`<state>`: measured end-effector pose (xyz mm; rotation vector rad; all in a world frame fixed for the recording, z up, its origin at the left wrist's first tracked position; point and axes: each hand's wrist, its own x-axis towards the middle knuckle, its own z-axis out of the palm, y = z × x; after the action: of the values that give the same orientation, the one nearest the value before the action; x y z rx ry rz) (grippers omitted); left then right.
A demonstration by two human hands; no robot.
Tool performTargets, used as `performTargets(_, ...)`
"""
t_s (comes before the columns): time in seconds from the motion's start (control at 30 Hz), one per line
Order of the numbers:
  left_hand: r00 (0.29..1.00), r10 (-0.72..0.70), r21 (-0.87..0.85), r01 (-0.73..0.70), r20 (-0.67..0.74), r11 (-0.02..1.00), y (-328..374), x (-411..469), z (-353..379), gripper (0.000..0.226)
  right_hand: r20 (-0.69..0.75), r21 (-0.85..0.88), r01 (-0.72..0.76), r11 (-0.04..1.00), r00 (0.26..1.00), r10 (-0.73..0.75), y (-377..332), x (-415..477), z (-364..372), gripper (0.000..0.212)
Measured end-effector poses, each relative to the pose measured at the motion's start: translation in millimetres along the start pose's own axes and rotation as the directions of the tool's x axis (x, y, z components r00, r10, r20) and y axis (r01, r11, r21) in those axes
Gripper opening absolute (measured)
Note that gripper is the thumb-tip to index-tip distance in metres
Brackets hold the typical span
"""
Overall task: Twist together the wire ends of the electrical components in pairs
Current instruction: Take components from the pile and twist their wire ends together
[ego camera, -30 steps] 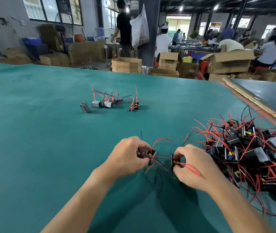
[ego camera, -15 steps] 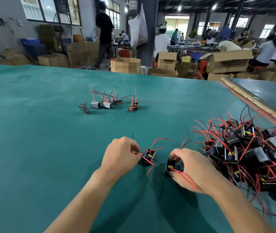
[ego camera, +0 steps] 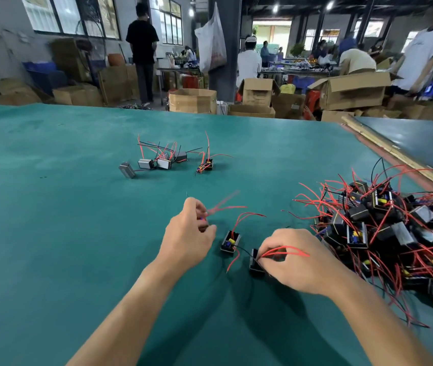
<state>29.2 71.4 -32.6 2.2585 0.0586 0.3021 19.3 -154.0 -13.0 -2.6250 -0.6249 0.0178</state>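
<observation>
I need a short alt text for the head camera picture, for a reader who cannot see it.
A person's left hand pinches blurred red wires while the right hand holds a black component on a green table. A second component lies between the hands, and a large pile of wired components sits to the right.

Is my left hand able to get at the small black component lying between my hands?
Probably yes: the black component lies on the green table just right of the left hand, nothing between. Its fingers pinch red wires, though, so they may have to let go first.
</observation>
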Motion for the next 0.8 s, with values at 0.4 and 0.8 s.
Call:
performTargets(0.4,0.916,0.247,0.063,-0.280,0.315,0.958,9.9,-9.5,2.7,0.053,0.113,0.204,0.068,0.977,0.989,-0.092,0.1,-4.4,-12.5,0.016)
performTargets(0.8,0.971,0.182,0.243,-0.217,0.156,0.946,6.1,-6.5,4.5,0.013,0.256,0.439,-0.034,0.898,0.963,-0.089,-0.5,-4.4,-6.5,0.016)
